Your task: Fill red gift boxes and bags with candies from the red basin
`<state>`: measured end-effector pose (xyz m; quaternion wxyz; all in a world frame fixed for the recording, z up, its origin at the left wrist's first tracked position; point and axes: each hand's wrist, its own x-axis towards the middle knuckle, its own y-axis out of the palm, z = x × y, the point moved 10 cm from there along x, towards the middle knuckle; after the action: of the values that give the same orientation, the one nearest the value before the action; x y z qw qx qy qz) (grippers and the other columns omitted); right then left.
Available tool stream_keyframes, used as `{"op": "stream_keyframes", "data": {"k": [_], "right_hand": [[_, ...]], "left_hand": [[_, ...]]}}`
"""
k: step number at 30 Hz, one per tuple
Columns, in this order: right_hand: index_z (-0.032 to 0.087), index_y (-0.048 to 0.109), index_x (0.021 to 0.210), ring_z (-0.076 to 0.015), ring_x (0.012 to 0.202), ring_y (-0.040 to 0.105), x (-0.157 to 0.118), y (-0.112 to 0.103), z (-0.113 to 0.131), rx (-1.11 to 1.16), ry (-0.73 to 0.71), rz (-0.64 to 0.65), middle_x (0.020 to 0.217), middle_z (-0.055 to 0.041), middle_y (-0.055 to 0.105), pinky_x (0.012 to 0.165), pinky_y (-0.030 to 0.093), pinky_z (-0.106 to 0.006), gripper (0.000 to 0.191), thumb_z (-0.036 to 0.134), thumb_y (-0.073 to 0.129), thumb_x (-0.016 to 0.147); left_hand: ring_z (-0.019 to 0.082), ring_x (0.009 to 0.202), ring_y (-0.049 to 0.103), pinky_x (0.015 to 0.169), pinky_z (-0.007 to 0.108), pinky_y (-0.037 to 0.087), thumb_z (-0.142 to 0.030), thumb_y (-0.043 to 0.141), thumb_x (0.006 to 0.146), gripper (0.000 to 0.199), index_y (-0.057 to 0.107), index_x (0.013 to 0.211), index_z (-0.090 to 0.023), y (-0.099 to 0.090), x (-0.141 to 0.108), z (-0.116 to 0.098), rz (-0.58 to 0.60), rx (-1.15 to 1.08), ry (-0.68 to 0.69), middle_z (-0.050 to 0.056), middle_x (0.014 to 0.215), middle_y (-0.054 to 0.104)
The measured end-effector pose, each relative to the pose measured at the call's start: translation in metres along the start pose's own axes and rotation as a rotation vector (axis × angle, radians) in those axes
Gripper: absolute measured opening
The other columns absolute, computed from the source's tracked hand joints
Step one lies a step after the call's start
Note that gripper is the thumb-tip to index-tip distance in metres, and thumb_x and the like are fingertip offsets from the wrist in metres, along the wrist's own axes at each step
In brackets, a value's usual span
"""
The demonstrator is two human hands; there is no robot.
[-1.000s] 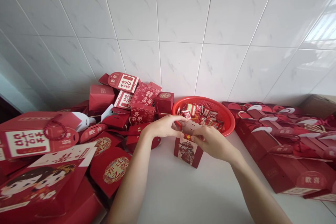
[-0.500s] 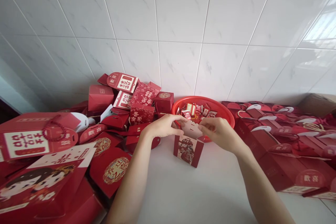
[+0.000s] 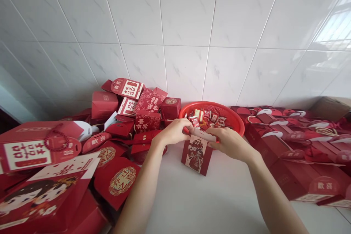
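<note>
A small red gift box (image 3: 196, 154) with printed figures on its front stands upright on the white table, at the near side of the red basket. My left hand (image 3: 177, 130) grips the top left of the box, thumb in front and fingers behind the pale scalloped flap. On the top right, my right hand (image 3: 229, 142) pinches the same flap and upper edge. The flap shows pale between both hands. Behind it, wrapped candies (image 3: 204, 116) lie in the red plastic basket (image 3: 233, 111). The inside of the box is hidden.
A heap of red gift boxes (image 3: 115, 184) covers the left side, some tilted over others. Rows of red boxes (image 3: 290, 153) stand on the right, with a brown cardboard box (image 3: 330, 108) behind. The tiled wall (image 3: 186, 73) rises behind the basket.
Both hands have drawn the box's top together. The front panel now stands higher and the pale flap shows less. My right hand has moved slightly lower onto the box.
</note>
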<state>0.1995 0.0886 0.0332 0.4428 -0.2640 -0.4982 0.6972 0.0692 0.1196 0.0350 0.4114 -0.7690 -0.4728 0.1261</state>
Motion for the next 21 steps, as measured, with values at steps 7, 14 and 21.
{"op": "stream_keyframes", "data": {"k": [7,14,21], "right_hand": [[0.024,0.071,0.101,-0.0183,0.068,0.061,0.004,0.003,0.005,-0.111,-0.054,-0.018,0.073,-0.0044,0.067,0.06,0.035,-0.026,0.023,0.02,0.05,0.094],[0.021,0.061,0.075,-0.0141,0.055,0.047,0.001,0.01,0.01,-0.135,-0.053,0.053,0.063,0.0,0.056,0.054,0.026,-0.026,0.034,0.039,0.049,0.101],[0.02,0.057,0.079,-0.0151,0.068,0.056,0.005,0.017,0.008,-0.173,0.078,0.025,0.078,-0.0025,0.063,0.054,0.024,-0.026,0.017,0.023,0.057,0.095]], "left_hand": [[0.016,0.076,0.063,0.071,0.026,0.048,-0.007,0.063,0.071,0.019,0.057,0.083,-0.02,0.003,0.004,0.01,-0.027,-0.09,-0.037,-0.002,0.079,0.065],[0.016,0.075,0.062,0.07,0.026,0.045,-0.004,0.052,0.069,0.015,0.057,0.07,-0.018,0.008,0.003,0.011,0.024,-0.058,-0.068,-0.001,0.074,0.063],[0.019,0.079,0.064,0.072,0.027,0.047,-0.024,0.072,0.069,0.014,0.063,0.079,-0.019,0.015,-0.004,0.017,0.156,-0.097,-0.118,0.0,0.082,0.069]]}}
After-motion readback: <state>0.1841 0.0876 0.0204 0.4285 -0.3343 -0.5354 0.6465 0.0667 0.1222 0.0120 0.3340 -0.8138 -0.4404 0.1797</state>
